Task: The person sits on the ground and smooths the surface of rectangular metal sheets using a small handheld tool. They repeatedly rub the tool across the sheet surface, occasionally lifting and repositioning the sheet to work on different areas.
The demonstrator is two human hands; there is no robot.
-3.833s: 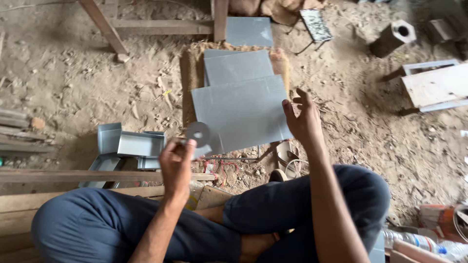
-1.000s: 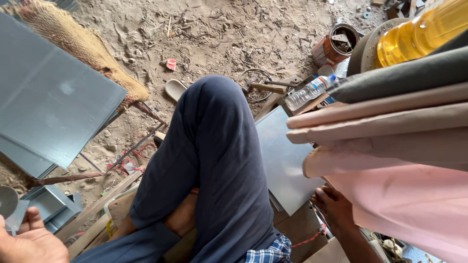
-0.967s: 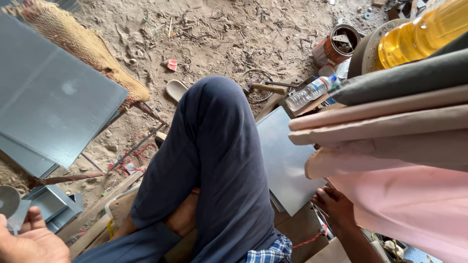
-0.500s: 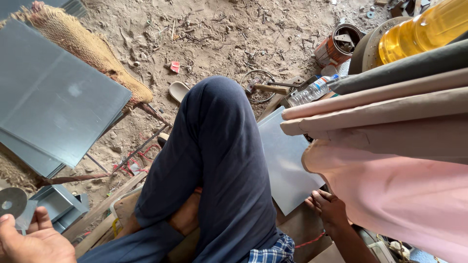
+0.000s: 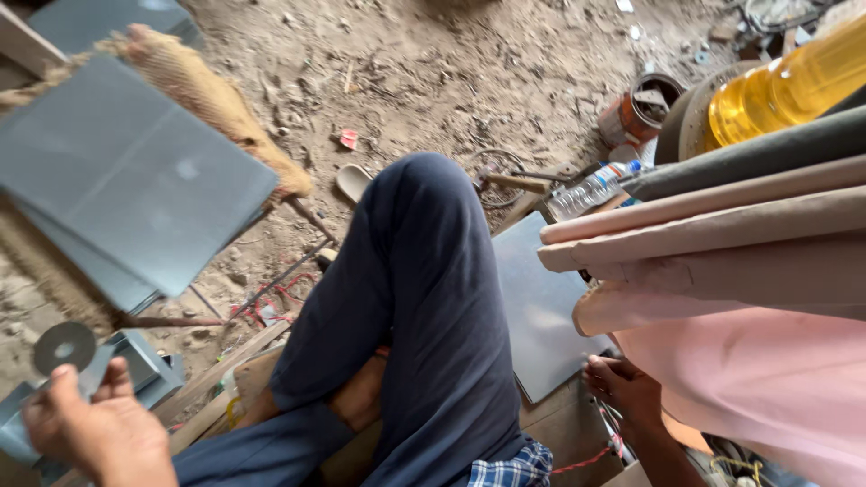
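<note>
Grey and round, a thin flat metal disc with a centre hole point(image 5: 64, 346) is sitting at the lower left of the view, pinched at its lower edge by the fingertips of the left hand point(image 5: 95, 431), whose thumb and fingers are closing together on it while the palm is facing upward. Just beneath and beside that hand, small grey folded sheet-metal trays point(image 5: 144, 370) are lying on the sandy ground. Above them, a stack of flat grey rectangular metal sheets point(image 5: 126, 180) is resting on a strip of coarse brown burlap sacking point(image 5: 212, 99).

The person is sitting cross-legged in dark blue trousers point(image 5: 415, 298), the raised knee filling the middle of the view and a bare foot tucked under it. On the far side of the leg, the right hand point(image 5: 622, 388) is reaching down to the lower corner of another flat grey metal sheet point(image 5: 541, 316) lying on a wooden board; the fingers are curling loosely, and whether they are gripping the sheet or only touching it I cannot tell.

Further out, a clear plastic water bottle with a blue cap point(image 5: 591, 189) is lying near a rusty orange tin can point(image 5: 640, 108). At the right edge, rolled beige and pink cloth bolts point(image 5: 722, 261) are lying beneath a large yellow liquid-filled plastic bottle point(image 5: 785, 86).
</note>
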